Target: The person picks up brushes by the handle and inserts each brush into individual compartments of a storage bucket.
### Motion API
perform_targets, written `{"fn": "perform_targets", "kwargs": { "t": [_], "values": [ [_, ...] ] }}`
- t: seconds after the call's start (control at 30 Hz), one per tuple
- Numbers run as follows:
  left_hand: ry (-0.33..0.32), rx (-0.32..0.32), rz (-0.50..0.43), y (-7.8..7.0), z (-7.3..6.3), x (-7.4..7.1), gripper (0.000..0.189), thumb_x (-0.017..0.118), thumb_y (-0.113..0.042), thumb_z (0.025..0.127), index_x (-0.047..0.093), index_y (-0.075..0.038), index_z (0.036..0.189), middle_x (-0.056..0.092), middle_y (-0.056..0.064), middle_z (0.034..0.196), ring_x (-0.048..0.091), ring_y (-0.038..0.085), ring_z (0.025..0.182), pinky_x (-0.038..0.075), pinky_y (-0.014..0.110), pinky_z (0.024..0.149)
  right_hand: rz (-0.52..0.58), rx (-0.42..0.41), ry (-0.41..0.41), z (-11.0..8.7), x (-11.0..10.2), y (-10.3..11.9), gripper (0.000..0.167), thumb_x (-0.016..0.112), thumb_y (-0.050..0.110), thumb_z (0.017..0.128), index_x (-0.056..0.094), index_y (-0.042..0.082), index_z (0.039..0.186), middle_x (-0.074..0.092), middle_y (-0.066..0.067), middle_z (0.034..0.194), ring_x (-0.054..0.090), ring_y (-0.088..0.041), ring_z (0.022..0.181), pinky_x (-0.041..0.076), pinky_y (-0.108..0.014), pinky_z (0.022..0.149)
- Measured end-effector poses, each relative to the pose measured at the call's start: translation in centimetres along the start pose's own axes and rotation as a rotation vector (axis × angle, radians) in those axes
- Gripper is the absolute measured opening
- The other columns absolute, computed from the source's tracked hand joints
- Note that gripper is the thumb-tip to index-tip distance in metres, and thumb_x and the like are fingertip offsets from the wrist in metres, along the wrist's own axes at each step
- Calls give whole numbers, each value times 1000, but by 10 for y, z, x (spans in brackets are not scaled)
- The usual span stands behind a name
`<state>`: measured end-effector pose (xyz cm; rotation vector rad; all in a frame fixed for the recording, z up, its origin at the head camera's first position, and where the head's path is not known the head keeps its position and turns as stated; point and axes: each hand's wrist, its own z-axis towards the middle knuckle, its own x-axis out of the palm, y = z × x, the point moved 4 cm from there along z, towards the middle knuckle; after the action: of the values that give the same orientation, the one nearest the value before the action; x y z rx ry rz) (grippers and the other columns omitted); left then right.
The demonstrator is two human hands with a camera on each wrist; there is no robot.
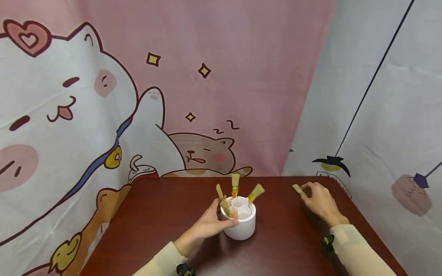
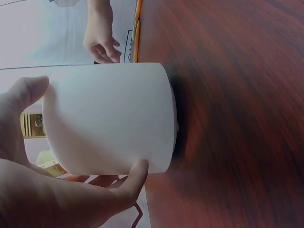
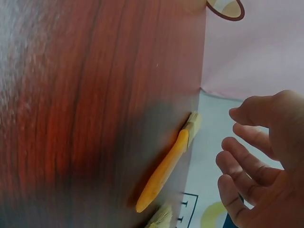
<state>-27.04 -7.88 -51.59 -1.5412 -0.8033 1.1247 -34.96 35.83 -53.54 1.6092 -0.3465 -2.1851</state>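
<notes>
A round white organizer with inner compartments stands upright on the brown table. Several brushes with pale bristles lean out of it, among them one at the back and one at the right. My left hand grips its left side, thumb at the rim and a fingertip low on the wall. Over the table's right side is my right hand, fingers loosely bent and apart from the orange-handled brush lying below. Another brush's bristles show at the right wrist view's lower edge.
A pink and white cartoon-print cloth hangs behind the table and along its right side. On the left, the cloth with a large white cat borders the table edge.
</notes>
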Motion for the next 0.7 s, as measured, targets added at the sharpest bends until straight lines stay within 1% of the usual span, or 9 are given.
{"fn": "perform_targets", "kwargs": {
  "t": [0.07,0.13,0.2,0.3,0.4,0.43,0.5,0.57,0.7],
  "values": [
    [0,-2,4,0,0,-1,100,97,-26,93,40,-2,172,64,20,165,64,40,153,52,64,126,-3,5,4,1,0,-4,32,82,16,105,79,0,132,75,-34,132,73,-45,105,61,-66,84],
    [-7,0,6,0,-1,-1,104,97,-27,94,37,-1,174,61,22,168,62,42,154,52,66,126,-10,13,11,2,1,-7,33,82,18,105,79,0,132,75,-34,132,74,-46,106,61,-67,85],
    [-28,11,21,-1,-2,0,108,98,-28,93,35,0,176,59,24,169,61,44,155,51,68,126,-16,22,22,4,1,-12,34,83,19,105,79,0,132,75,-34,131,73,-46,104,61,-68,84],
    [-105,24,113,-3,-7,2,115,101,-38,89,35,0,176,55,25,171,58,46,158,49,70,128,-20,41,43,6,5,-18,36,83,21,106,78,-2,133,75,-32,128,74,-45,105,62,-69,86],
    [-206,28,227,-5,-10,7,124,105,-50,82,38,-2,175,55,24,167,59,44,156,48,70,128,-22,56,62,8,9,-23,38,82,21,106,77,-4,134,76,-32,126,75,-46,106,62,-71,87],
    [-235,25,256,-5,-11,8,126,106,-53,80,40,-4,175,56,23,164,60,43,154,50,69,126,-24,61,63,8,10,-24,39,81,22,106,77,-4,135,76,-31,125,75,-46,106,62,-71,87],
    [-281,27,281,-6,-12,12,126,107,-57,77,42,-6,172,57,21,157,63,40,148,52,66,123,-26,64,67,10,13,-27,39,82,21,106,77,-5,134,76,-32,124,75,-47,105,62,-70,86],
    [-309,30,287,-7,-12,15,122,107,-57,76,45,-8,169,58,19,152,65,37,143,53,64,121,-28,66,70,11,14,-28,39,82,21,106,77,-6,133,77,-32,123,76,-48,106,62,-70,86],
    [-328,41,284,-8,-12,18,110,106,-54,78,50,-9,162,59,15,148,67,34,139,54,62,119,-39,87,89,16,20,-29,42,82,22,106,76,-8,134,77,-33,124,76,-52,111,62,-72,89]
  ]
}}
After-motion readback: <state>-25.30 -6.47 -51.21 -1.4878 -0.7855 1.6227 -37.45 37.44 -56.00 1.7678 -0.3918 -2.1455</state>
